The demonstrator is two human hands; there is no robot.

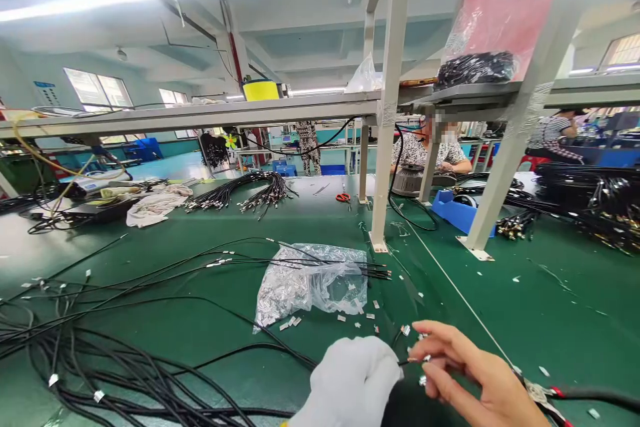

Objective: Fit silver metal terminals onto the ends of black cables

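My left hand, in a white glove, is closed round a black cable near its end. The cable's bare tip sticks out beyond the glove, close to my right fingertips. My bare right hand has its thumb and bent fingers brought together by that tip, around a tiny pale piece too small to make out. More small pale pieces show beside the thumb. Pliers with red and black handles are by the right wrist, partly hidden. Ahead, a clear plastic bag holds many small silvery pieces, with cable ends across it.
Loose black cables with white tags spread over the left of the green table. Metal shelf posts rise ahead. Red-handled scissors, a blue tape dispenser and cable bundles lie farther back. A person sits opposite.
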